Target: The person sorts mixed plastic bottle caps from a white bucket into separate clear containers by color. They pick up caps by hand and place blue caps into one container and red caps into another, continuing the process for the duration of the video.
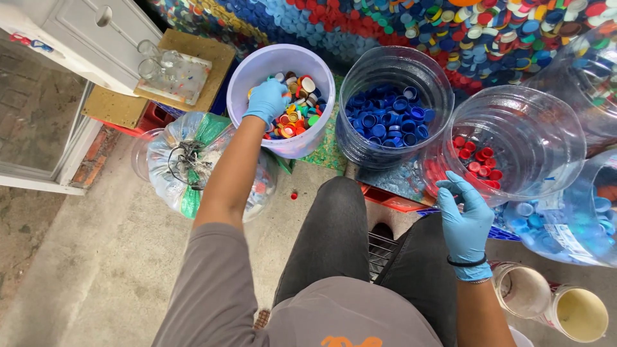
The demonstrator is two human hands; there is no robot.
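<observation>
1. Three containers stand in a row before a seated person in blue gloves: a white bucket (257, 71) of mixed-colour bottle caps (297, 109), a clear tub (392, 77) holding only blue caps (387, 115), and a clear jug (533, 128), tilted toward the sitter, with red caps (477, 159) at its bottom. Judging by the single-colour contents, the vessels are set side by side within arm's reach so caps can be separated by colour.
2. The left hand (267, 101) is stretched forward and down into the white bucket, arm nearly straight, fingers curled over the mixed caps at the near-left side of the pile. Whether they have closed on a cap cannot be told; the glove hides it.
3. The right hand (464, 215) is drawn back near the knee, wrist bent, fingers spread and resting against the lower rim of the tilted jug, apparently steadying it. It grips no cap.
4. A tied clear plastic bag (193, 160) of more caps lies just left of the bucket, touching its base.
5. One stray red cap (294, 195) sits on the concrete floor (96, 257) between the bag and the person's knee.
6. A heap of loose caps (450, 32) banks up behind the containers.
</observation>
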